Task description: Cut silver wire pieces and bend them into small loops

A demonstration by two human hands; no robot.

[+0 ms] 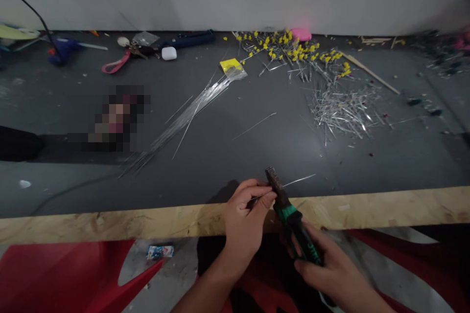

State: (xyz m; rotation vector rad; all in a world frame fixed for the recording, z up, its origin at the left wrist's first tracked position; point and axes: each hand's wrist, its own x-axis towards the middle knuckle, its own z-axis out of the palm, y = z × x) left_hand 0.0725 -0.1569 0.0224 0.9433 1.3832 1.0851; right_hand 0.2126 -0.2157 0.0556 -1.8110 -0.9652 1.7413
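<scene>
My left hand [245, 217] pinches a thin silver wire [298, 181] at the table's near edge. My right hand [330, 266] grips the green and black handles of a pair of pliers [290, 215]. The pliers' jaws meet the wire just beside my left fingertips. The wire's free end sticks out to the right over the dark table top [227, 156]. A bundle of long wires [183, 117] with a yellow label lies in the middle of the table. A heap of short cut wires [341, 110] lies at the right.
Wires with yellow tips [293, 51] and a pink object [301, 34] lie by the back wall. Keys with a pink strap [117, 61], a white earbud case [169, 53] and a blue tool [62, 49] sit at the back left. A wooden stick [370, 74] lies far right.
</scene>
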